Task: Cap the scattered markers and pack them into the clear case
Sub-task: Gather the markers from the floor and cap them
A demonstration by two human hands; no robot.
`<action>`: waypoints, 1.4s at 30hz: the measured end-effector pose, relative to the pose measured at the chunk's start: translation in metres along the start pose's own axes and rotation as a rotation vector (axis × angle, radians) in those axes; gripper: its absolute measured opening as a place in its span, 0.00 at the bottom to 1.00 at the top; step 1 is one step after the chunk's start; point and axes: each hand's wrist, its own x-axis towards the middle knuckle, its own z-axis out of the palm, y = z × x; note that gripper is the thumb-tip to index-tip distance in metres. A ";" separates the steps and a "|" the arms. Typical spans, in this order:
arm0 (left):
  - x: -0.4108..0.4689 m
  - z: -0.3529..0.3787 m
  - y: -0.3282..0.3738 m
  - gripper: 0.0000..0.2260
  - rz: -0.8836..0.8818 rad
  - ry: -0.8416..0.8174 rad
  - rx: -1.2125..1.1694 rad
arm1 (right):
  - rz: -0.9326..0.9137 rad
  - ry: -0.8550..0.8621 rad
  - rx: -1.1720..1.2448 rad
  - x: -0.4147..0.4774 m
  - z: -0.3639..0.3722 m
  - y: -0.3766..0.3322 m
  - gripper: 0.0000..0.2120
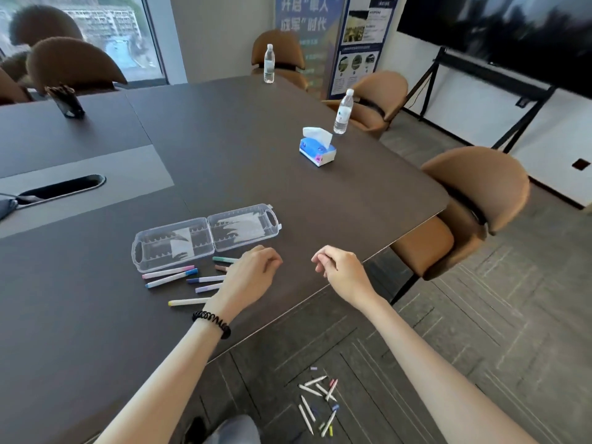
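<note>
We record the left hand above the near part of the dark brown wooden table, knuckles up. Its fingers are loosely curled together and grip nothing that we can see. A black coiled hair band sits on that wrist. The right hand hangs apart from it, near the table's edge. Its fingers are curled inward with the thumb close against them, and the view is too soft to tell whether anything small is pinched there.

The clear plastic case lies opened flat on the table just beyond the left fingers, both ribbed halves facing up.

Left of those fingers lie seven white-barrelled markers with coloured ends. The green marker and brown marker are nearest, their right ends hidden under the hand. The dark blue marker and lilac marker run under the hand's back. The pink marker and light blue marker lie farther left, just beside the case. The yellow marker lies beside the wrist.

A loose pile of floor markers and coloured caps lies on the grey carpet, well below the right fingers.

Far beyond both sets of fingers stand a blue and white tissue pack and two clear water bottles.
</note>
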 end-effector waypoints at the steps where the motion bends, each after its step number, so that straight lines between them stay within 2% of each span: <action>1: -0.002 0.005 0.008 0.08 -0.003 -0.012 -0.005 | 0.014 -0.016 0.010 -0.005 -0.005 0.006 0.12; 8: 0.017 0.031 0.035 0.09 -0.026 -0.058 0.005 | 0.096 -0.088 0.032 -0.005 -0.023 0.039 0.12; 18: 0.029 0.079 0.038 0.09 -0.068 -0.164 -0.012 | 0.196 -0.151 0.000 -0.001 -0.027 0.085 0.13; 32: -0.098 0.218 0.094 0.10 -0.486 -0.006 -0.127 | 0.033 -0.515 -0.085 -0.078 -0.041 0.193 0.10; 38: -0.143 0.258 0.104 0.12 -0.604 -0.049 -0.146 | 0.086 -0.672 -0.094 -0.116 -0.023 0.231 0.10; 42: -0.150 0.296 0.096 0.12 -0.634 -0.108 -0.140 | 0.127 -0.719 -0.124 -0.132 -0.004 0.265 0.10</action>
